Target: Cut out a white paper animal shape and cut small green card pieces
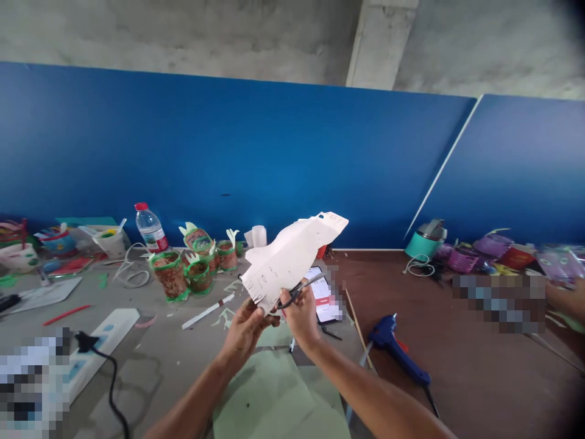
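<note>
A large piece of white paper (287,256), with cut slits and small marks along its lower edge, is raised above the table. My left hand (249,323) pinches its lower corner. In my right hand (299,311) is a pair of scissors (315,280), held against the right side of the paper; the blades point up and right. Some of the fingers are hidden behind the paper. Beneath my hands lies pale green paper (274,396). A phone (325,299) with a lit screen rests just behind my right hand.
A blue glue gun (400,350) lies at the right beside a wooden stick (359,323). Green-rimmed brown cups (169,277) and a bottle (152,228) stand back left. A power strip (103,347) is at the left. Another person's hand (567,302) shows at the far right.
</note>
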`<control>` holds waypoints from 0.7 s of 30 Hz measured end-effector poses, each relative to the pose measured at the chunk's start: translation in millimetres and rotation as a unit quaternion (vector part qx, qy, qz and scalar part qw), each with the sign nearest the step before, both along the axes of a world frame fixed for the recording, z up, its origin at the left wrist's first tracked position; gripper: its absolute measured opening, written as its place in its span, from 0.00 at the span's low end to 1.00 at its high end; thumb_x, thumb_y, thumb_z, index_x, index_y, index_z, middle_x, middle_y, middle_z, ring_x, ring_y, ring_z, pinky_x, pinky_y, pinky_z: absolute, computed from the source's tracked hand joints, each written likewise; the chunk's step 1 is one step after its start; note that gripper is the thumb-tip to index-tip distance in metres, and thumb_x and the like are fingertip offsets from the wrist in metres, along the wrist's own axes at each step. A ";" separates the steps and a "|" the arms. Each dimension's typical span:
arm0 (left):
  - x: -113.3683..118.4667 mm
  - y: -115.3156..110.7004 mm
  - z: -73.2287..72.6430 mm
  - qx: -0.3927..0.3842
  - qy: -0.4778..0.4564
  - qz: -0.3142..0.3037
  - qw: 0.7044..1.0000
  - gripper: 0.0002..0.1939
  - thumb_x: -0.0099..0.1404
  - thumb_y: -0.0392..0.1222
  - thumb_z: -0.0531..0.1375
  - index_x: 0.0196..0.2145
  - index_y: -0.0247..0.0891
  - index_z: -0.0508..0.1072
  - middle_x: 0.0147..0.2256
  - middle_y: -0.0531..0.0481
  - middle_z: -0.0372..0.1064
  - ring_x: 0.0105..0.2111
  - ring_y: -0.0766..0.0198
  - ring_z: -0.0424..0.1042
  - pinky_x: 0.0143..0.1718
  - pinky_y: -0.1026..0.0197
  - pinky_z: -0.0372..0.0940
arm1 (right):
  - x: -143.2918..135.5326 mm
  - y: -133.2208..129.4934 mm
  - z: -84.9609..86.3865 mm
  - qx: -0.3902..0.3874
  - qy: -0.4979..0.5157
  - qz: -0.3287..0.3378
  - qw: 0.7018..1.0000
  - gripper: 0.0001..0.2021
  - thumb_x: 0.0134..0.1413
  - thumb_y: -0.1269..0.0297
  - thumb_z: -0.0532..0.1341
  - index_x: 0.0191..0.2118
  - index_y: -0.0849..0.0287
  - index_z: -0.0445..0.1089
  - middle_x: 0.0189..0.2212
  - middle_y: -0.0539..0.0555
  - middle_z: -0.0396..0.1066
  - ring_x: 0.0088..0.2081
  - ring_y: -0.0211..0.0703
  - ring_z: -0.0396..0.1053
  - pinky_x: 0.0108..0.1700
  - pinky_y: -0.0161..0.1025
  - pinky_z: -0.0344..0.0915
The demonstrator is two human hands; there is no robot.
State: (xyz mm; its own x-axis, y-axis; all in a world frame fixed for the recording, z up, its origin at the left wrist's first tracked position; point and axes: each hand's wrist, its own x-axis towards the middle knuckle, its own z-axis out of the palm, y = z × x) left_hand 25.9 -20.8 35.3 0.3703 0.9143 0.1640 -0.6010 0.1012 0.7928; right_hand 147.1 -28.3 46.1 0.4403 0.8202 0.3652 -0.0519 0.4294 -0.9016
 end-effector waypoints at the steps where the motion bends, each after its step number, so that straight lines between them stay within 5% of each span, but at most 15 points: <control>1: 0.0 0.6 -0.6 -0.005 0.002 -0.002 1.000 0.19 0.48 0.45 0.70 0.37 0.36 0.74 0.31 0.48 0.74 0.24 0.64 0.72 0.29 0.60 0.67 | 0.2 2.2 -1.1 0.001 0.001 -0.001 1.000 0.16 0.48 0.62 0.61 0.42 0.58 0.59 0.32 0.51 0.71 0.30 0.40 0.72 0.29 0.36 0.70; 8: -1.4 8.3 -6.3 -0.044 -0.006 0.065 0.997 0.15 0.51 0.44 0.69 0.35 0.34 0.75 0.29 0.49 0.73 0.25 0.66 0.70 0.28 0.62 0.68 | -3.4 2.6 -7.5 0.006 -0.041 -0.007 0.999 0.16 0.49 0.61 0.61 0.43 0.58 0.60 0.36 0.55 0.72 0.36 0.42 0.72 0.36 0.39 0.71; 13: -3.4 11.5 -6.7 -0.071 0.000 0.106 0.992 0.16 0.49 0.45 0.69 0.34 0.34 0.75 0.31 0.49 0.73 0.25 0.67 0.70 0.26 0.64 0.68 | -1.5 1.4 -12.5 -0.036 -0.074 0.018 0.996 0.13 0.50 0.61 0.61 0.40 0.58 0.60 0.32 0.53 0.71 0.32 0.41 0.70 0.30 0.36 0.68; 21: -6.5 18.1 -8.4 -0.067 0.009 0.137 0.988 0.18 0.46 0.45 0.70 0.33 0.35 0.73 0.28 0.51 0.72 0.20 0.68 0.70 0.21 0.65 0.65 | 26.8 -38.2 1.3 -0.130 -0.124 0.188 0.966 0.15 0.48 0.62 0.63 0.41 0.58 0.62 0.26 0.47 0.63 0.28 0.37 0.63 0.30 0.34 0.60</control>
State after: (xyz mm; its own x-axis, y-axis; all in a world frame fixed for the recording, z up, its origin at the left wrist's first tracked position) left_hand 19.5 -2.7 26.9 0.1084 0.9936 0.0313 -0.6066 0.0411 0.7939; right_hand 173.8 -66.5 47.4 0.0192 0.9832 0.1817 0.0704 0.1800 -0.9812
